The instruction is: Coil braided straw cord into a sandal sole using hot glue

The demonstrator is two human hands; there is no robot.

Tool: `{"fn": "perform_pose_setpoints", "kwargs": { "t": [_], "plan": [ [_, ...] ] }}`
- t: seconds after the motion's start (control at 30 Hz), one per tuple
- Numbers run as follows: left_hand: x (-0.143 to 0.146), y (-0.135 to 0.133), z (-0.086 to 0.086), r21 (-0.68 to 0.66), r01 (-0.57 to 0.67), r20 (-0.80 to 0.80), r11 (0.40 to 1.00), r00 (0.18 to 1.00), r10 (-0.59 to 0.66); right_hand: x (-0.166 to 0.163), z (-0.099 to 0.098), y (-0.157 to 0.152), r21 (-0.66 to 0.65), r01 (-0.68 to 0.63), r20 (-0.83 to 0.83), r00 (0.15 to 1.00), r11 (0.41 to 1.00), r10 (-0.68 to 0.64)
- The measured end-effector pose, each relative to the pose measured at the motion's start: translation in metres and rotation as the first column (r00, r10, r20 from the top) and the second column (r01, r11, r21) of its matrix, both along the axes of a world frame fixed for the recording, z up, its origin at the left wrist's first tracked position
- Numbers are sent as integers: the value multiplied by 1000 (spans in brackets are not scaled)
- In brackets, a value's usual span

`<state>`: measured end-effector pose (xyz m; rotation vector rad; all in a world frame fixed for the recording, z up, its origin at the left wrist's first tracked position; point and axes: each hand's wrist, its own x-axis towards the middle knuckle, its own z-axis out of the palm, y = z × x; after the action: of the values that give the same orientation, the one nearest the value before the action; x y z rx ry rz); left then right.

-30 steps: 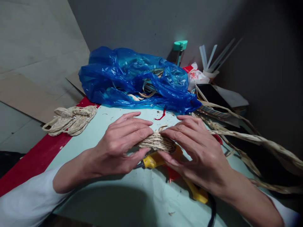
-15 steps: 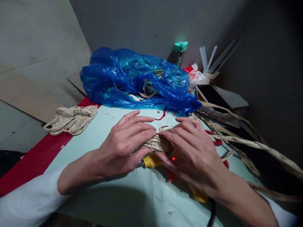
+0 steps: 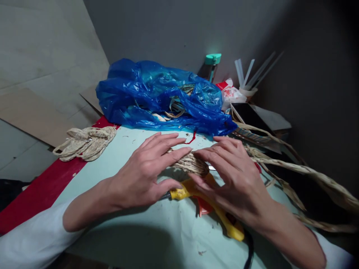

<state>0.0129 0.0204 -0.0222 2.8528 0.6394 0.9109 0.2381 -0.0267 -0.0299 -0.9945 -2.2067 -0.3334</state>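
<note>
Left grip: my left hand (image 3: 148, 166) is loosely spread at mid-frame; its fingers lie over the straw bundle (image 3: 190, 163), while the thumb stands apart, near the yellow glue gun (image 3: 187, 189);
Right grip: my right hand (image 3: 238, 177) pinches the bundle's right end between index finger and thumb, probably to keep the layers from springing apart;
Straw bundle: just right of centre, between my hands; dry, tan, ridged, its strands packed side by side into a rounded shape;
Glue gun: below the bundle, smooth hard plastic with an orange trigger (image 3: 204, 206); perhaps lying there for easy reach;
Long braid (image 3: 303, 170): twisted and fibrous, running from behind my right hand to the right edge; I cannot tell whether it joins the bundle;
Looped braid piece (image 3: 86, 144): middle left, resting on the counter's (image 3: 92, 164) red edge, seemingly set aside to leave working space;
Blue bag (image 3: 157, 95): upper centre, thin crinkled plastic; loose straw shows through its opening, presumably kept together there.
</note>
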Motion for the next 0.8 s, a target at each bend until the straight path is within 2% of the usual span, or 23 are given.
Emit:
{"fn": "perform_pose_setpoints", "kwargs": {
  "t": [0.13,0.3,0.4,0.47,0.53,0.6,0.7,0.8],
  "plan": [
    [-2,1,7,-155,45,104,987,994,-29,1,3,-1,10,22,5,1000,1000,-22],
    [-4,0,10,-273,127,300,954,953,-41,-3,5,-4,38,-11,17,1000,999,11],
    [-6,4,11,-473,158,494,867,862,112,-3,4,-4,13,-22,13,1000,1000,22],
    [-8,12,11,-586,184,616,789,734,286,-2,2,-3,-11,-14,10,1000,1000,14],
    [-9,21,10,-645,173,666,744,604,437,-2,1,-2,-8,1,-9,1000,1000,-1],
    [-10,29,8,-685,111,654,720,528,541,-3,1,-1,16,9,-41,999,1000,-9],
    [-10,35,4,-720,23,603,694,517,608,-4,4,-3,59,9,-98,995,998,-3],
    [-11,32,1,-738,12,564,674,560,607,-5,7,-7,78,17,-153,988,997,-5]
  ]
}}
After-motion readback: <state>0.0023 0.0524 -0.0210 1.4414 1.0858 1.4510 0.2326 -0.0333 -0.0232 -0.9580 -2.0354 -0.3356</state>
